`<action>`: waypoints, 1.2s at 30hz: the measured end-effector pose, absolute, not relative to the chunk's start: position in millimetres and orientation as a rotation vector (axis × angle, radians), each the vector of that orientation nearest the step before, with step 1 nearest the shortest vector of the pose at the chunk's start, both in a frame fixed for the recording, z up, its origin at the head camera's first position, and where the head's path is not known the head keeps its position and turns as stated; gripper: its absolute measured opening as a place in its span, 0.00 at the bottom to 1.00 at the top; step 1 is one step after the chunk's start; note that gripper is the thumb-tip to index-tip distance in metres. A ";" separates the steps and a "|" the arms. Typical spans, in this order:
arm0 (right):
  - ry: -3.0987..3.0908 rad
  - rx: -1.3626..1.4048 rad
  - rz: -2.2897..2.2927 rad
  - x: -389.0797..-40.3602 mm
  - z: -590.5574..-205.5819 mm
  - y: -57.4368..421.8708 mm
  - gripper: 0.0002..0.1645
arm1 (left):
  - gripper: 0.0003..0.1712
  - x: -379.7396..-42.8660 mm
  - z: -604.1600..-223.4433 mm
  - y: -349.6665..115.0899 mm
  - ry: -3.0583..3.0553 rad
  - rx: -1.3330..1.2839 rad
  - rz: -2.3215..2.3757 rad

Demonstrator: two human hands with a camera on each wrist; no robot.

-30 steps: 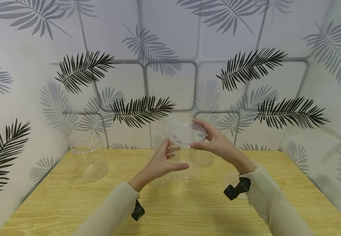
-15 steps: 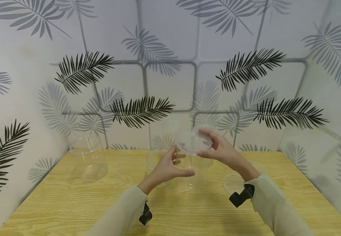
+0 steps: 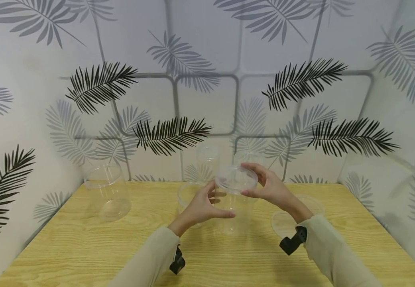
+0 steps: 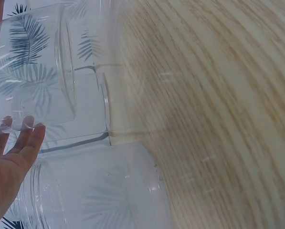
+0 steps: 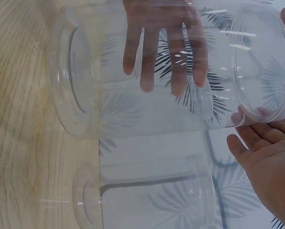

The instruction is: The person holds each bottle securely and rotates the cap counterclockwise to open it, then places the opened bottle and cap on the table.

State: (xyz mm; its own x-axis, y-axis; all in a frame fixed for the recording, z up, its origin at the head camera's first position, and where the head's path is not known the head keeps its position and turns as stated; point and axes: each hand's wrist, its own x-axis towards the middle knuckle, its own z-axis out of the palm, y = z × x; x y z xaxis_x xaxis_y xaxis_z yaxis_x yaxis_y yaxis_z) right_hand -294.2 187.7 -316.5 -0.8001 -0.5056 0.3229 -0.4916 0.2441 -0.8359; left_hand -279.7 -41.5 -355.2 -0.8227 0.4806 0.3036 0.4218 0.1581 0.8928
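Note:
A clear plastic jar [image 3: 242,209] stands upright between the two hands in the head view. The left hand [image 3: 201,206] holds its body, thumb in front and fingers round the far side. At the top, the right hand [image 3: 272,190] grips the wide round rim, thumb near and fingers beyond; whether a lid sits there is hard to tell. Through the clear wall of the jar [image 5: 118,102], the right wrist view shows the left hand's fingers [image 5: 149,62]. In the left wrist view, the left fingertips [image 4: 30,136] touch the jar [image 4: 42,90]. Contact between base and table is unclear.
Another clear jar [image 3: 108,197] stands at the left of the wooden table [image 3: 85,247]. More clear jars [image 3: 183,195] stand behind the hands, one tall jar [image 3: 208,157] at the back. Near the right forearm lie clear round discs [image 3: 282,225]. A leaf-patterned wall [image 3: 207,103] encloses the table.
Both hands and the jar have moved down and slightly right, nearer the person. The left hand stays round the body and the right hand at the top. The other jars have not moved.

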 end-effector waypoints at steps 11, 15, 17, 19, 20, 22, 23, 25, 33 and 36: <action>2.393 -0.997 -1.696 -295.8 -319.4 194.4 0.43 | 0.51 -281.7 -358.9 -35.2 2.305 0.938 1.789; 2.422 -0.977 -1.697 -295.3 -317.6 195.6 0.44 | 0.52 -291.3 -372.1 -30.8 2.309 0.950 1.810; 2.443 -0.958 -1.689 -294.8 -316.8 195.9 0.45 | 0.53 -292.4 -375.3 -28.5 2.320 0.949 1.818; 2.463 -0.937 -1.684 -294.3 -316.6 195.9 0.45 | 0.54 -292.6 -377.3 -25.7 2.325 0.952 1.827; 2.469 -0.931 -1.684 -294.2 -316.8 196.0 0.45 | 0.54 -292.7 -378.1 -24.1 2.331 0.957 1.831; 2.480 -0.920 -1.680 -294.0 -317.5 196.2 0.45 | 0.55 -292.6 -379.7 -21.0 2.345 0.967 1.835; 2.484 -0.918 -1.681 -294.0 -318.0 196.5 0.45 | 0.54 -292.4 -380.2 -19.8 2.353 0.966 1.837; 2.493 -0.918 -1.676 -294.2 -319.4 197.5 0.45 | 0.54 -291.9 -380.8 -17.9 2.366 0.954 1.842; 2.460 -0.940 -1.671 -295.4 -325.8 202.5 0.45 | 0.49 -291.3 -382.0 -17.5 2.342 0.914 1.842; 2.404 -1.009 -1.673 -295.1 -325.9 204.4 0.44 | 0.50 -285.2 -374.5 -19.5 2.279 0.913 1.844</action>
State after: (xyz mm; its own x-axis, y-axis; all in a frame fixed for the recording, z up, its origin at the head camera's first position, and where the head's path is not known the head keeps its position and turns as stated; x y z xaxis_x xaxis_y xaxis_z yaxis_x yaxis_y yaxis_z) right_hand -295.1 204.4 -325.9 -0.7868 -0.5292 0.3177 -0.4817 0.2048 -0.8521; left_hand -285.2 -19.5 -374.5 -0.8208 0.4838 0.3038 0.3981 0.1030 0.9115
